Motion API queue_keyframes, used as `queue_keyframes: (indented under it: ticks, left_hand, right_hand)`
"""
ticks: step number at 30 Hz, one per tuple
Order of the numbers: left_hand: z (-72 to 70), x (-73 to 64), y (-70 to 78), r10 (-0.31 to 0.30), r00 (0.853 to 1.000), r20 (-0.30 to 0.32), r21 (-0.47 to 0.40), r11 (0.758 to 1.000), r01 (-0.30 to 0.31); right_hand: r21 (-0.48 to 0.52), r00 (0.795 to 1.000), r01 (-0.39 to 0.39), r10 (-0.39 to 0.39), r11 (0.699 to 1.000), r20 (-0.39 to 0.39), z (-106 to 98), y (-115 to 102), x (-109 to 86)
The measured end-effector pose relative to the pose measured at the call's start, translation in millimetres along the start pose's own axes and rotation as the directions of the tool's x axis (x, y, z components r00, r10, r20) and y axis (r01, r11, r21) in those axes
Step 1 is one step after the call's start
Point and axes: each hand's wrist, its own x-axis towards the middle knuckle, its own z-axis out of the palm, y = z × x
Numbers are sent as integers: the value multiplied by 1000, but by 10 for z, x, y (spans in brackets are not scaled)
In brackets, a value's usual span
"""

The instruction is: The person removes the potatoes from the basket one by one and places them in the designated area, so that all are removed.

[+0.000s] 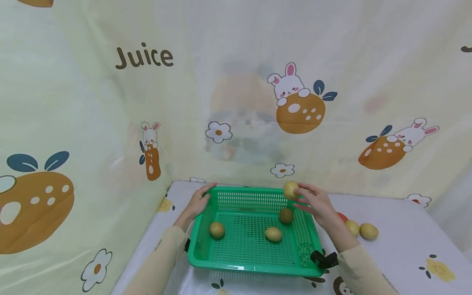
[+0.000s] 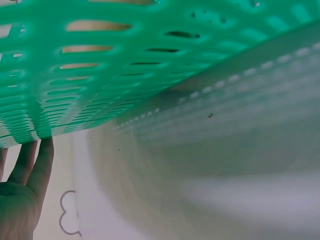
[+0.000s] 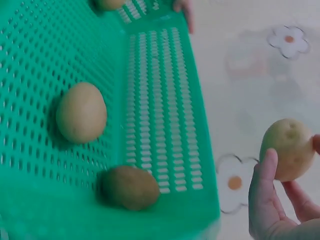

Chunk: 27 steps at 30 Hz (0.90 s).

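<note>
A green plastic basket with slotted walls stands before me. My left hand holds its far left corner at the rim; in the left wrist view its fingers reach up to the outer wall. With thumb and fingers, my right hand pinches a pale potato above the far right corner. Inside lie a potato at the left, a lighter potato right of the middle and a darker brown one near the far right corner.
Two potatoes, one nearer and one farther right, lie on the table right of the basket. A red item beside them is partly hidden by my right forearm. A printed curtain hangs behind the table.
</note>
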Motion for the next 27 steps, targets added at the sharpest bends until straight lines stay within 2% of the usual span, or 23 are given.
queue_keyframes:
  ticks: [9, 13, 16, 21, 24, 27]
  left_hand:
    - [0, -2, 11, -13, 1000, 2, 11, 1000, 13]
    - [3, -6, 11, -15, 1000, 0, 12, 1000, 15]
    - [2, -8, 15, -15, 1000, -5, 13, 1000, 15]
    - [3, -3, 14, -5, 1000, -14, 6, 1000, 5]
    - [4, 1, 5, 1, 1000, -12, -4, 1000, -1]
    - [3, -6, 14, 5, 1000, -6, -16, 1000, -5]
  right_hand:
    - [-18, 991, 35, -37, 999, -132, -306, -14, -229]
    - [21, 984, 36, -31, 999, -177, -466, -15, -278]
    - [79, 976, 5, 12, 997, -216, -612, 5, -311]
    - [106, 961, -71, 96, 992, -261, -921, 73, -379]
    - [166, 950, -86, 131, 982, -284, -1145, 132, -424]
    - [227, 931, -87, 160, 970, -328, -1372, 198, -469]
